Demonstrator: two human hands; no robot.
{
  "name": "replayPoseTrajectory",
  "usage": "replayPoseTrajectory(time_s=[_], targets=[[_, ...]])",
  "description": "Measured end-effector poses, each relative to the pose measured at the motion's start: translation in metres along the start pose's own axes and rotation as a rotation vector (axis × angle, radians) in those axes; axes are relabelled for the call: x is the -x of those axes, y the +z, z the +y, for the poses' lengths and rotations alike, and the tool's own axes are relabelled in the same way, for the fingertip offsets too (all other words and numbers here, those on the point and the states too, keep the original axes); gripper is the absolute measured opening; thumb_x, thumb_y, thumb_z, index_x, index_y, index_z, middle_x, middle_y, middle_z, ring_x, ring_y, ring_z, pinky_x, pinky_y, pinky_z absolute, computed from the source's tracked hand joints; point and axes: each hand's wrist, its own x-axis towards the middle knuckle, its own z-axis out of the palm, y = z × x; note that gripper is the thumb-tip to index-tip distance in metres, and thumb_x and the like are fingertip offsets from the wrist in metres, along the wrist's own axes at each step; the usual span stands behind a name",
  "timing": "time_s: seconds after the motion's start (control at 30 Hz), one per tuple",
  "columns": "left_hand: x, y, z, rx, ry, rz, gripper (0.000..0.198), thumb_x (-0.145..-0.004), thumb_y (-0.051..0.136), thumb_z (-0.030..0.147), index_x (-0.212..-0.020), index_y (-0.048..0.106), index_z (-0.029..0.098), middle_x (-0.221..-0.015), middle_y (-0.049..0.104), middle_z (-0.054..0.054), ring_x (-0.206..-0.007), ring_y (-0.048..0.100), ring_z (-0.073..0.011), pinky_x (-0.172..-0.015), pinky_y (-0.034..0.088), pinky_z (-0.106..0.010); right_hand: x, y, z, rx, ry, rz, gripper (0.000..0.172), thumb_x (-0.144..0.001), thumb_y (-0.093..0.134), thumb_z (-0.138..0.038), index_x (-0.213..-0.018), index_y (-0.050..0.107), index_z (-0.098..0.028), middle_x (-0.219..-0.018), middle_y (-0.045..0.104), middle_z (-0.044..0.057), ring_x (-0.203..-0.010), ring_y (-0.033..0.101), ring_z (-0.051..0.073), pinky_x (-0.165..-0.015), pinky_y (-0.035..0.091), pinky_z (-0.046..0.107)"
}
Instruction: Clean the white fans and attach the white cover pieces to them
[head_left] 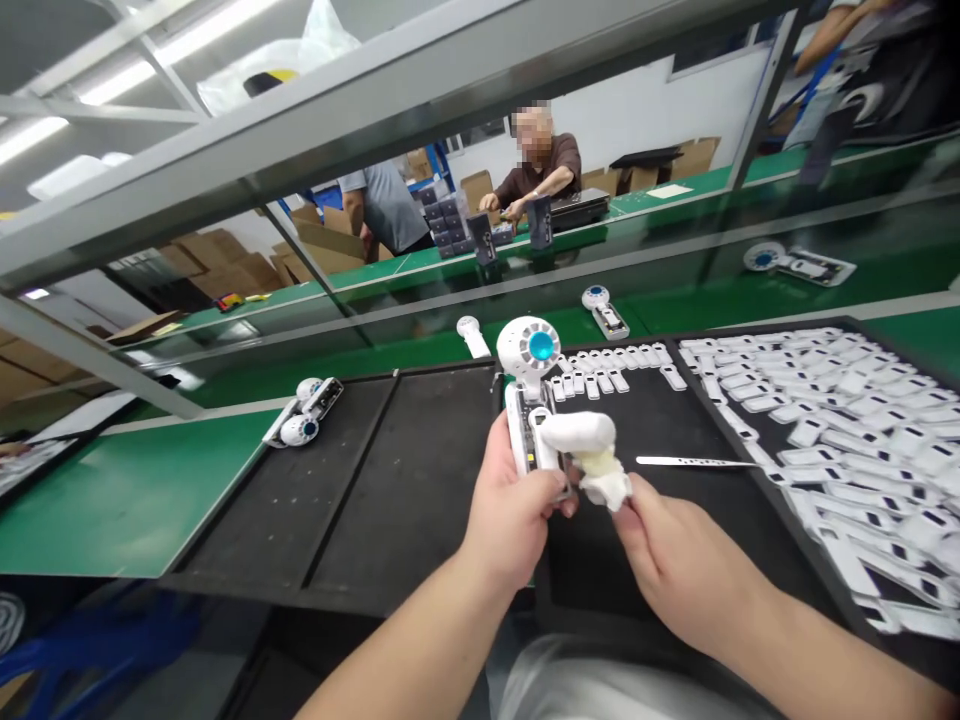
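My left hand [506, 505] is closed around the handle of a white handheld fan [527, 365] with a blue hub; the handle's side is uncovered and shows its insides. My right hand [671, 550] has white finger cots on the thumb and forefinger and presses them against the open handle in a pinch; I cannot make out what is between them. Both hands hover over a black mat [420, 440]. Metal tweezers [694, 462] lie on the mat just right of my hands.
Several white cover pieces [847, 420] fill the mat's right side, and a short row [615, 372] lies behind the fan. Two fans [304, 412] rest at the left. More fans [604, 308] ride the green conveyor [675, 300]. Two people work beyond.
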Motion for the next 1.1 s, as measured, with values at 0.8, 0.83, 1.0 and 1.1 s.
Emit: replayPoseTrajectory(time_s=[0.8, 0.83, 1.0, 1.1], targets=[[-0.003, -0.027, 0.005, -0.077, -0.022, 0.031, 0.031, -0.077, 0.075, 0.034, -0.092, 0.053, 0.018, -0.083, 0.064, -0.002, -0.06, 0.061, -0.0123, -0.052, 0.055, -0.026, 0.023, 0.035, 0.082, 0.285, -0.088, -0.129, 0.029, -0.099, 0.038, -0.035, -0.073, 0.047, -0.026, -0.056, 0.061, 0.0, -0.045, 0.06, 0.022, -0.045, 0.03, 0.032], [-0.003, -0.027, 0.003, -0.083, -0.014, 0.037, 0.032, -0.078, 0.074, 0.036, -0.092, 0.052, 0.018, -0.082, 0.064, -0.002, -0.06, 0.061, -0.0126, -0.052, 0.055, -0.026, 0.019, 0.028, 0.078, 0.254, -0.088, -0.077, 0.029, -0.099, 0.037, -0.036, -0.073, 0.045, -0.026, -0.054, 0.06, -0.001, -0.043, 0.058, 0.021, -0.044, 0.031, 0.032], [-0.005, -0.024, -0.005, -0.162, 0.014, 0.057, 0.034, -0.074, 0.077, 0.034, -0.09, 0.052, 0.017, -0.079, 0.063, -0.002, -0.059, 0.06, -0.0127, -0.051, 0.053, -0.025, 0.003, -0.016, 0.039, 0.046, -0.176, 0.17, 0.031, -0.1, 0.036, -0.03, -0.069, 0.041, -0.026, -0.051, 0.051, -0.002, -0.039, 0.05, 0.015, -0.043, 0.034, 0.029], [-0.006, -0.015, -0.005, -0.191, 0.028, 0.034, 0.038, -0.067, 0.079, 0.022, -0.093, 0.052, 0.018, -0.08, 0.062, -0.001, -0.061, 0.06, -0.0137, -0.052, 0.054, -0.027, -0.001, -0.022, 0.017, -0.036, -0.241, 0.161, 0.032, -0.1, 0.034, -0.029, -0.071, 0.046, -0.026, -0.054, 0.054, -0.001, -0.043, 0.052, 0.014, -0.044, 0.037, 0.028]])
